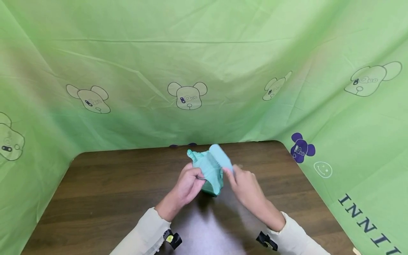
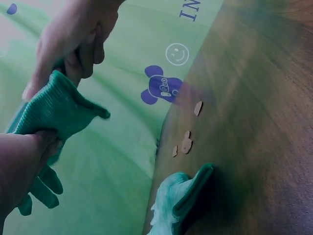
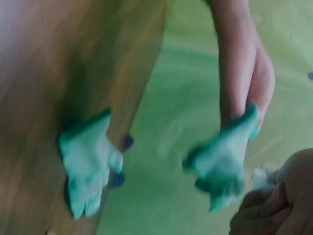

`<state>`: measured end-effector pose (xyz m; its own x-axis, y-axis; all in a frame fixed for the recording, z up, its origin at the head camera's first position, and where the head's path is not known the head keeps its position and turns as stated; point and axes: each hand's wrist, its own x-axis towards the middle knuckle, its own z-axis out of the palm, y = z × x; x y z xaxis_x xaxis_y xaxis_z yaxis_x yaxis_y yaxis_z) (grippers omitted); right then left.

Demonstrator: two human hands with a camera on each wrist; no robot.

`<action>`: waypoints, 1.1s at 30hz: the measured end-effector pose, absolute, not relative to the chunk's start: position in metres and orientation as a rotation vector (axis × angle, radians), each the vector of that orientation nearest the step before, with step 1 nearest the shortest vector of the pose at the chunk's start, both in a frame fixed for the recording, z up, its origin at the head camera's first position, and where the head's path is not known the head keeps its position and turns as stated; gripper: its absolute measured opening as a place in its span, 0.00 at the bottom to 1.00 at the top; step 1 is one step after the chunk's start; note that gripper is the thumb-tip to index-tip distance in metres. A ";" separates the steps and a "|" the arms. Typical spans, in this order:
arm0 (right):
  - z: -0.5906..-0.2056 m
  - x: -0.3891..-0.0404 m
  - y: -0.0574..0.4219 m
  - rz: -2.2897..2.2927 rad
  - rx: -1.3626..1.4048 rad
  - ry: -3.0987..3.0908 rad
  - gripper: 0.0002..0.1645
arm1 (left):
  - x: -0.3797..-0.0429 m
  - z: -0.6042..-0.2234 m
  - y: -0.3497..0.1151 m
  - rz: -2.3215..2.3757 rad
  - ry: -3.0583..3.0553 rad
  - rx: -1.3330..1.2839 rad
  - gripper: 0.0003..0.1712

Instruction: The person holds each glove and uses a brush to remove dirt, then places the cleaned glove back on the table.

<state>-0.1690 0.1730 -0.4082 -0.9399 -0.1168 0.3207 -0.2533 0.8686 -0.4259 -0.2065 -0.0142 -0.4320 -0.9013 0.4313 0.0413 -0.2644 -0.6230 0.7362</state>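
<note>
My left hand [image 1: 188, 182] pinches a green knitted glove [image 1: 205, 164], thumb on top, and holds it up above the table. In the left wrist view the ribbed cuff of this glove [image 2: 49, 107] points up and its fingers hang down. My right hand [image 1: 247, 184] grips the handle of a light blue brush [image 1: 220, 157]. In the head view the bristle side faces the glove and appears to touch it; the glove mostly hides the brush in the left wrist view. A second green glove [image 3: 90, 166] lies on the table below the hands.
Several small flat wooden-looking pieces [image 2: 187, 143] lie on the brown wood-grain table [image 1: 127, 191]. Green printed cloth [image 1: 191, 63] hangs around the back and both sides of the table. Black wrist straps [image 1: 172, 239] sit at the sleeves.
</note>
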 end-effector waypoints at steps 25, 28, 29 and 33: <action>-0.418 -0.183 0.219 0.807 0.058 -2.854 0.22 | -0.212 -0.450 -0.047 2.519 1.097 0.243 0.52; -0.420 -0.190 0.245 0.892 -0.074 -2.897 0.25 | -0.218 -0.457 -0.067 2.551 1.055 0.131 0.47; -0.422 -0.192 0.252 0.895 -0.107 -2.908 0.26 | -0.221 -0.459 -0.074 2.551 1.033 0.097 0.46; -0.437 -0.198 0.277 0.872 -0.201 -2.949 0.24 | -0.232 -0.471 -0.097 2.507 0.981 0.001 0.43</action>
<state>-0.1978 0.2770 -0.4369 -0.9897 0.1416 0.0204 0.1077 0.8315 -0.5450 -0.2325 -0.0973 -0.4713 -0.9006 0.4051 -0.1575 -0.4044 -0.6481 0.6453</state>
